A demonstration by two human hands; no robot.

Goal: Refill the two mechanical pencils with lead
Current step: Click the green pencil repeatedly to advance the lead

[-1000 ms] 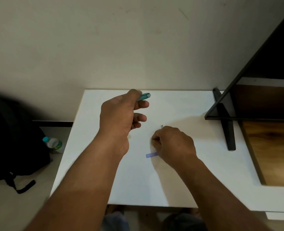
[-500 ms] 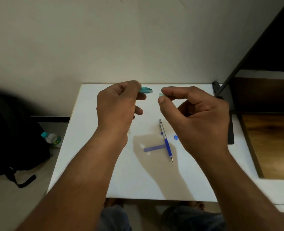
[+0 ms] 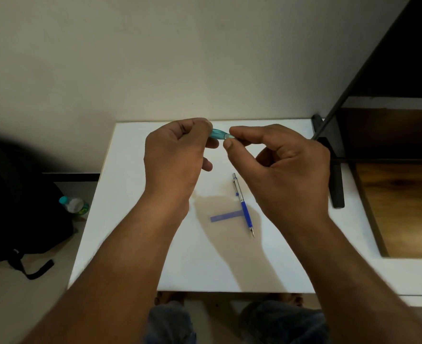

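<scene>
**Both hands on teal pencil, held above worktop**

Head view, looking down.

- Left hand [image 3: 177, 155]: raised over the far part of the worktop [image 3: 135, 244], fingers curled around the teal pencil [image 3: 218, 134]. Most of the barrel is hidden inside the fist. Only a short translucent teal end sticks out, pointing toward the right hand.
- Right hand [image 3: 287, 170]: also raised, thumb and index finger pinched together on the tip of that exposed end. A small pale piece sits in the pinch. I cannot tell whether it is a separate cap or part of the pencil. The other fingers are loosely curled behind.
- The hands are close together, joined only through the teal pencil. Neither one touches the worktop.
- Blue pencil [image 3: 243, 207]: lies flat on the worktop below the hands, untouched. Its silver upper half points away from the person, and its blue grip and metal tip point toward the near edge. The right wrist partly overhangs it.
- Violet strip [image 3: 223, 216]: lies flat on the worktop, its right end meeting the blue pencil's grip at roughly a right angle. It sits in the hands' shadow.
- Black stand [image 3: 335, 175]: rests on the right side of the worktop.
- Floor, left of worktop: a bottle [image 3: 73, 204] with a teal cap leans against a black bag [image 3: 19, 207].
</scene>
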